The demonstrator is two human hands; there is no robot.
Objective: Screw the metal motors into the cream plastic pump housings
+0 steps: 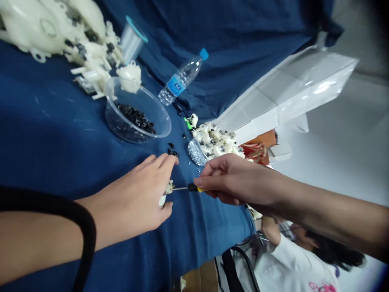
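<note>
My right hand (226, 178) is closed round a screwdriver (192, 187) with a black and yellow handle. Its thin shaft points left and meets a small cream plastic part (169, 187). That part sits under my left hand (148, 188), whose fingers are curled over it and hide most of it. Just beyond the left fingertips lie a few small black pieces (173, 151). A small clear tub of silvery screws (197, 152) stands beyond my right hand, beside a heap of cream plastic parts (217, 138).
A clear round bowl (138, 136) holds black pieces. Behind it are a water bottle (180, 83), a spool (133, 39) and larger cream plastic shells (36, 26). Dark blue cloth (60, 154) covers the table. Another person in a white top (282, 263) sits at lower right.
</note>
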